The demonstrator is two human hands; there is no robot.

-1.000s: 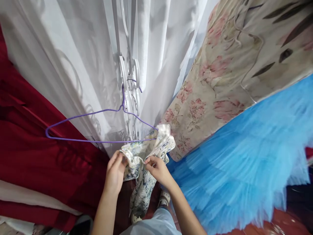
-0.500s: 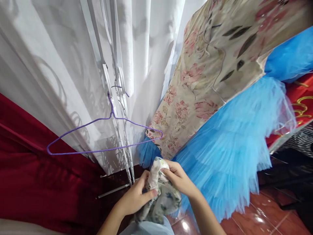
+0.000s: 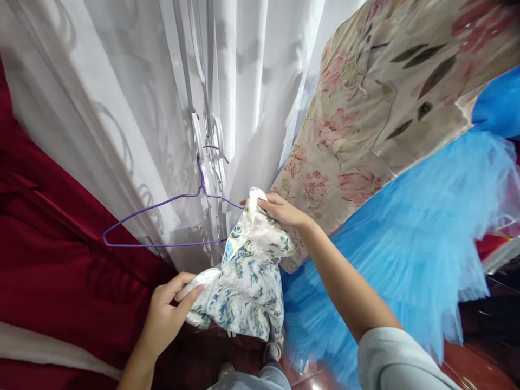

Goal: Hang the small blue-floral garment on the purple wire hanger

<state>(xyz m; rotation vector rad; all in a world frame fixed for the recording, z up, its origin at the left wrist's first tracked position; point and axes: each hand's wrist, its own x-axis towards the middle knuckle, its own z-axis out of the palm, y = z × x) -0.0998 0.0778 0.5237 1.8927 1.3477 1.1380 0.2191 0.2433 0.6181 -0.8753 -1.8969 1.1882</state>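
Observation:
A small white garment with blue and green flowers is stretched between my two hands. My right hand pinches its upper edge and holds it up against the right end of a purple wire hanger. The hanger hangs by its hook from a white metal grille behind a sheer white curtain. My left hand grips the garment's lower left edge, below the hanger's bottom wire. The hanger's right tip is hidden behind the cloth.
Dark red cloth hangs at the left. A cream cloth with pink flowers and a bright blue tulle skirt hang at the right. Below are my feet on a red tiled floor.
The garment was bunched low in both hands. My right hand has lifted its top edge up to the hanger's right end, and my left hand has moved left, spreading the cloth.

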